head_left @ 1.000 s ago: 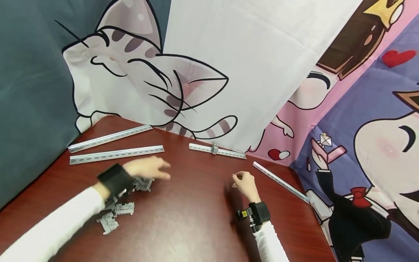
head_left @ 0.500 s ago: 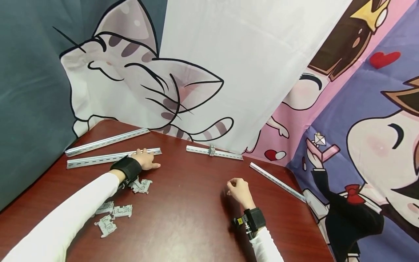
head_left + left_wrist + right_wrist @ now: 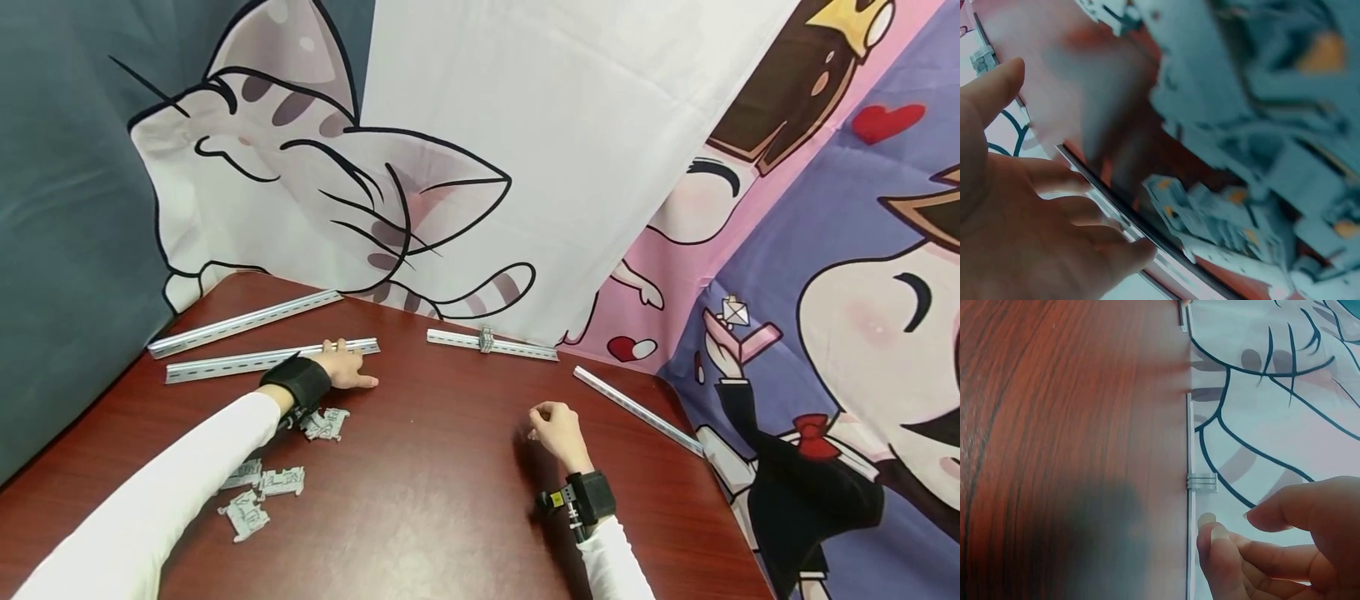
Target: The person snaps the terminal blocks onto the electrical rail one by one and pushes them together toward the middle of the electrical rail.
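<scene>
My head feed looks evenly bright and mostly crisp, with pale glare on the table (image 3: 420,500), strongest toward its near edge. I read the light as coming from above, since a soft shadow falls beside the right hand (image 3: 558,433). My left wrist feed has a bluish cast, and its closest grey modules (image 3: 1191,69) are badly blurred. My right wrist feed shows a hazy dark patch across the wood grain.

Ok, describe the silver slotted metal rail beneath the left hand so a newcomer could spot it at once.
Start at the glossy reddish-brown table. On the person's left, beyond some flat grey plastic pieces, lie two long silver slotted metal rails. Yours is the nearer rail; unlike the farther one, it has the left hand over it.
</scene>
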A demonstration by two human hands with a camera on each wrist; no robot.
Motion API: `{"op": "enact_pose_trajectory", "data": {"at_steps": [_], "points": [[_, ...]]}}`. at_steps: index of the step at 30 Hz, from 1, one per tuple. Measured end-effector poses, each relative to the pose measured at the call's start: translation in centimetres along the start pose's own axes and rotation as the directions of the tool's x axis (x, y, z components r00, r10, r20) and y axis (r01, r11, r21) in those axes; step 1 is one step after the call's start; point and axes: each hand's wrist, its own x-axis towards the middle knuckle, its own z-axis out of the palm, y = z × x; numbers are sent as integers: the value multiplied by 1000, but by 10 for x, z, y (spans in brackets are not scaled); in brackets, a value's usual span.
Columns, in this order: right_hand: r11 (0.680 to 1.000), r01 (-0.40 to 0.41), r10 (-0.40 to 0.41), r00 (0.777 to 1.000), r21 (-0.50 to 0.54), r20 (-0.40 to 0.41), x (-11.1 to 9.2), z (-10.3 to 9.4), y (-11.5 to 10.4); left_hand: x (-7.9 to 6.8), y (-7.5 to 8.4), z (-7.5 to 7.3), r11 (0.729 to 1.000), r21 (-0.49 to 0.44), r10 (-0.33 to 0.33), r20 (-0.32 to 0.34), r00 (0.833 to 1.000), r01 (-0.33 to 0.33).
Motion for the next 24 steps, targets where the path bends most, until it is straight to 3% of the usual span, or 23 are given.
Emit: {"op": "enact_pose_trajectory", "data": {"at_steps": [9, 19, 24], "points": [[1000, 6, -6, 1000, 23, -27, -2, -5, 4, 23, 15, 9, 999, -45, 28, -8, 1000, -29], [999, 25, -24, 999, 34, -35, -5, -1, 8, 22, 38, 16, 996, -62, 70, -18, 997, -71], [999, 26, -24, 998, 40, -50, -5, -2, 9, 30, 48, 17, 992, -57, 109, -35, 993, -111]]}}
